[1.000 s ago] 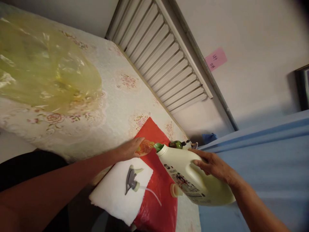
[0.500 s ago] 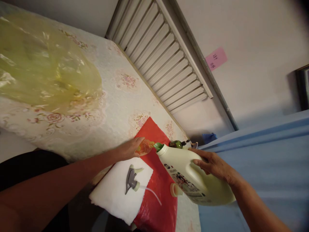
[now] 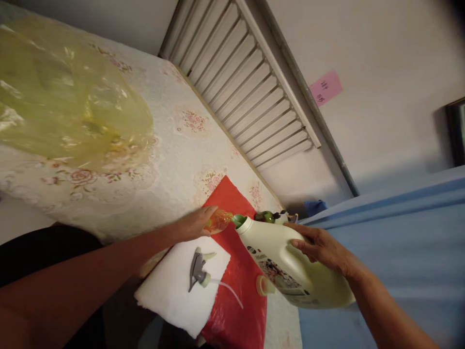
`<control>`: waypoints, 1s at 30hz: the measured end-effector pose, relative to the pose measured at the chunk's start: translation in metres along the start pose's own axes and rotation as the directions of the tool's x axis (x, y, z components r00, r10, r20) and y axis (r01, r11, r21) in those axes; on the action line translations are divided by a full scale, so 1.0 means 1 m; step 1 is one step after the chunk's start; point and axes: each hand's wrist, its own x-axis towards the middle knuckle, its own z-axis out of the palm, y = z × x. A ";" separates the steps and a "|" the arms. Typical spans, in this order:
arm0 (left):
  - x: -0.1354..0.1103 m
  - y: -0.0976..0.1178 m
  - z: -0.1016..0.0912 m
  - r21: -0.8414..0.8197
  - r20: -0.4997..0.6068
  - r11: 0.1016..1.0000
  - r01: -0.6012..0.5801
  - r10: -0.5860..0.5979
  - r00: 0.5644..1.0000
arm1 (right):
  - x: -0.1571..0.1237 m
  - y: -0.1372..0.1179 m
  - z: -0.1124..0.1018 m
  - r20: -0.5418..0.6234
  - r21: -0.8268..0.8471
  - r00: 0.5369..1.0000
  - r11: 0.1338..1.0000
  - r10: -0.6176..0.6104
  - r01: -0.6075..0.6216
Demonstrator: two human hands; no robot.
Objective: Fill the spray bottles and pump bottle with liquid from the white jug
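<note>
My left hand [image 3: 198, 224] is closed around a clear orange bottle [image 3: 220, 221], whose mouth points right. My right hand [image 3: 319, 247] grips the handle of a large pale green jug [image 3: 290, 266], tilted with its neck toward the bottle. The jug's green spout [image 3: 238, 221] meets or nearly meets the bottle's mouth; whether they touch I cannot tell. Below my left hand a grey spray trigger [image 3: 198, 270] with a thin clear tube lies on a white cloth [image 3: 174, 295]. A pale round cap [image 3: 264, 285] sits beside the jug on a red sheet [image 3: 236, 257].
A yellow plastic bag [image 3: 72, 102] lies at the far left on a flowered tablecloth [image 3: 174, 155]. A dark green bottle [image 3: 265, 216] stands behind the jug. A white radiator [image 3: 247, 87] runs along the wall, and a blue curtain [image 3: 399, 252] hangs at right.
</note>
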 end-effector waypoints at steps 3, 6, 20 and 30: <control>0.000 -0.008 0.003 0.040 0.012 0.999 0.007 -0.007 1.000 | 0.000 0.000 0.000 -0.002 0.006 1.000 1.000 0.005 -0.005; 0.000 -0.015 0.007 0.048 -0.003 0.999 -0.001 0.001 1.000 | 0.000 -0.002 0.000 -0.004 0.002 1.000 1.000 0.003 -0.003; 0.000 -0.008 0.004 -0.001 -0.001 1.000 0.008 -0.008 1.000 | 0.000 -0.002 -0.001 -0.002 0.001 1.000 1.000 0.004 -0.004; 0.000 -0.013 0.008 0.030 -0.032 1.000 0.008 -0.007 0.999 | 0.001 -0.004 -0.001 -0.007 -0.012 1.000 1.000 0.011 -0.011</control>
